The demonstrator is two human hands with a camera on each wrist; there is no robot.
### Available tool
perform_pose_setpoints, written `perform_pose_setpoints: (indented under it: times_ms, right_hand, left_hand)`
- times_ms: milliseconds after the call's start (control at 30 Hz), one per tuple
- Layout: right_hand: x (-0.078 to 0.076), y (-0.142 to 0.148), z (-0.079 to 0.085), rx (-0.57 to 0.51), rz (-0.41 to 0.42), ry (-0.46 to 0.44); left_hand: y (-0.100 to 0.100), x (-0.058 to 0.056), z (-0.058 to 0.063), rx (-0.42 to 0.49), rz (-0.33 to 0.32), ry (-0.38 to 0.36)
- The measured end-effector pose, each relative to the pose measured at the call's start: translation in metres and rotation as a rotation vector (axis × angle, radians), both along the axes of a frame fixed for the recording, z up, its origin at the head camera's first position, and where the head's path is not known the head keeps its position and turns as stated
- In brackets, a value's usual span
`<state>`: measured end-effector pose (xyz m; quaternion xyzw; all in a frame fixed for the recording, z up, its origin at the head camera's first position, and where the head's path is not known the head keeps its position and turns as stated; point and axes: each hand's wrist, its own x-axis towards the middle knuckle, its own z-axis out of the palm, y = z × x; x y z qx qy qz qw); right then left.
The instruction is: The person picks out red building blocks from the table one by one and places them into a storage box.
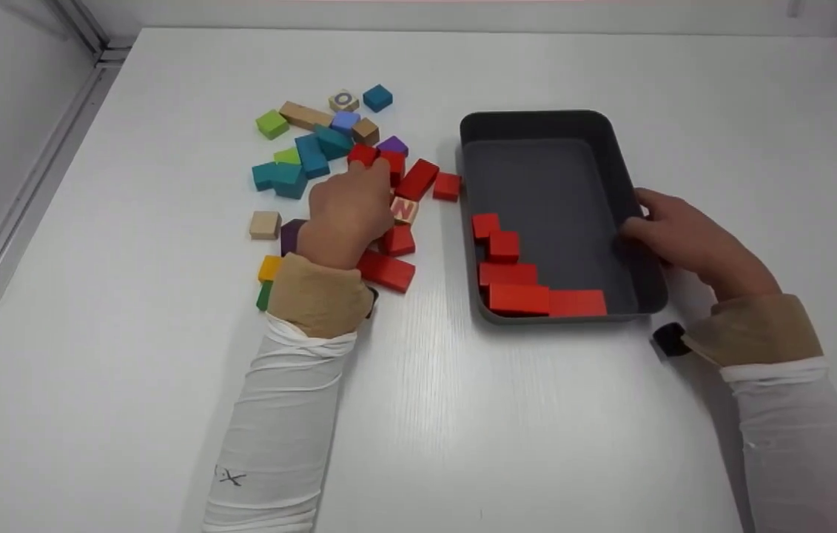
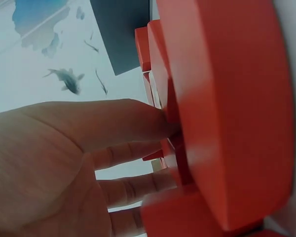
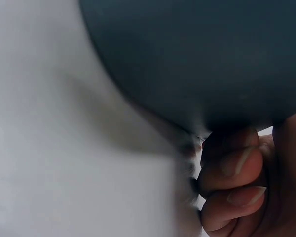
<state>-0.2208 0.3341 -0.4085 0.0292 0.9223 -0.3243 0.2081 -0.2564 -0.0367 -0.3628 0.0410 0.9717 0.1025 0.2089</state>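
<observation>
I see both hands bare: left hand [image 1: 351, 211], right hand [image 1: 692, 237], with nails [image 3: 246, 196] clear on the right fingers. Just behind each hand sits a tan cuff [image 1: 318, 296]. Behind that I get a white sleeve [image 1: 277, 422], creased crosswise behind the left hand, smoother behind the right. My left one carries a scrawled black X [image 1: 232, 477]. Beside the right cuff I make out a small black block [image 1: 671, 340]; a dark edge shows beside the left.

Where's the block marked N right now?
In the head view, the N block lies just right of the left hand, outside the dark tray, among red blocks.
</observation>
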Motion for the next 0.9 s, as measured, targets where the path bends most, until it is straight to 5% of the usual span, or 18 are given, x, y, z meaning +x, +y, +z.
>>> perform_pose_setpoints:
  times_ms: [467,900]
  right_hand:
    - [-0.001,-0.002,0.0,-0.002,0.001,-0.012]
    - [-0.002,0.001,-0.001,0.023,0.018,-0.005]
  left_hand:
    - [-0.003,0.001,0.003,-0.03,0.004,-0.03]
    - [0.01,0.009,0.013,-0.036,-0.021,0.141]
